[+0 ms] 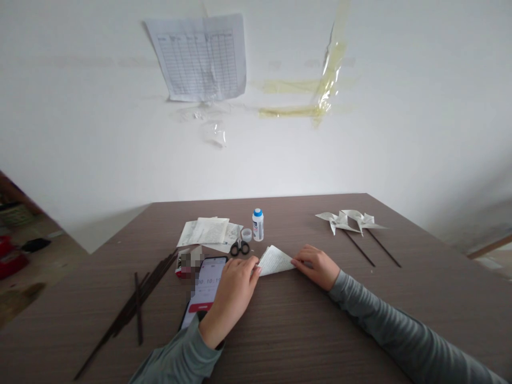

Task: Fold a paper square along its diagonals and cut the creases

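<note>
A folded triangle of printed paper [275, 261] lies flat on the brown wood-grain table [304, 336]. My left hand [234, 298] pinches its left end, and my right hand [318, 266] holds its right tip. My left hand also partly covers a smartphone [206, 282] with a lit screen. Just beyond that hand lie black-handled scissors [240, 247]. Next to them stand a white glue bottle with a blue cap [258, 224] and its small round lid [246, 234]. Loose printed paper sheets [206, 232] lie behind the scissors.
Two paper pinwheels on dark sticks [350, 221] lie at the table's far right. A bundle of dark sticks [138, 304] lies at the left. A small blurred packet [186, 265] sits by the phone. The table's left edge drops to a cluttered floor.
</note>
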{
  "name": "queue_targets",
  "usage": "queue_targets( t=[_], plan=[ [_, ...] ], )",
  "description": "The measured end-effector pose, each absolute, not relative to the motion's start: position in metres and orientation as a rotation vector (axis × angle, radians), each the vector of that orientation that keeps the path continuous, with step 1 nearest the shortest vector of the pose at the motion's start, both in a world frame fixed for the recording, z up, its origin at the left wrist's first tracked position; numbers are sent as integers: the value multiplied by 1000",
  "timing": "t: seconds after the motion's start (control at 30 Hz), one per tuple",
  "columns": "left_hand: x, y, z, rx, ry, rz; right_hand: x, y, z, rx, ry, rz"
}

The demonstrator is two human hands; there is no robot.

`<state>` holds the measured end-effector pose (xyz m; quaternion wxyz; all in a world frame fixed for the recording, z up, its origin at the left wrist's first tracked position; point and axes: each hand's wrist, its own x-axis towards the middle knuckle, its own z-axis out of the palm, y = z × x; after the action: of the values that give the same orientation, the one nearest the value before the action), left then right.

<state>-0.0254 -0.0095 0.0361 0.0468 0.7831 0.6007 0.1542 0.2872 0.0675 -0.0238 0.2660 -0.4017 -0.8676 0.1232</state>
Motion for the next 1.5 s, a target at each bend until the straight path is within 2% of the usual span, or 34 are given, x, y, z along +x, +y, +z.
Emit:
queue_targets(
  t=[0.2,0.63,1.2,1.5],
  plan=[
    [-24,-8,34,2377,1835,594,283,66,-26,-1201,-2324,229],
    [-26,-7,22,2547,1831,552,270,56,-22,-1343,-2281,170],
    [-23,-7,22,2619,1847,485,271,51,-29,-1231,-2353,-103],
    [-21,-5,23,2623,1847,479,268,52,-33,-1237,-2346,-140]
  ],
)
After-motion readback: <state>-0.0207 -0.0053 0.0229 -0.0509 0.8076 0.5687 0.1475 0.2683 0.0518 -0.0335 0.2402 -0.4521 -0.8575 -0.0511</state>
